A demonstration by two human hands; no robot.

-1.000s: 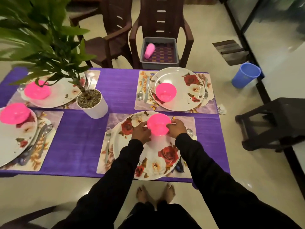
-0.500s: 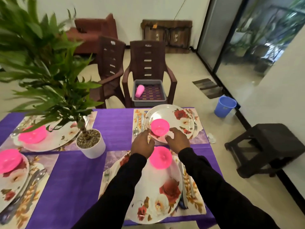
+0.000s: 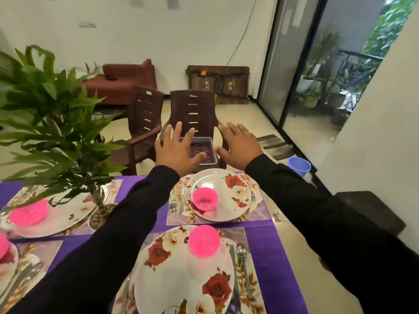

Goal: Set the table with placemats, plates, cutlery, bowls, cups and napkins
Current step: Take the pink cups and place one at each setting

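Hovering: left grip [image 3: 175,152], right grip [image 3: 241,143] spread above grey tray [image 3: 209,141], apart.

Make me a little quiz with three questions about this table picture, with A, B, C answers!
1. Where is the grey tub?
A. on the chair seat
B. on the floor
C. on the purple tablecloth

2. What colour are the bowls on the plates?
A. blue
B. pink
C. white

3. What are the left hand and right hand holding?
A. a fork
B. a bowl
C. nothing

Answers: 1 A, the tub sits between the armrests of the brown chair. 2 B, every bowl in view is bright pink. 3 C, both hands have spread fingers in the air, with nothing held.
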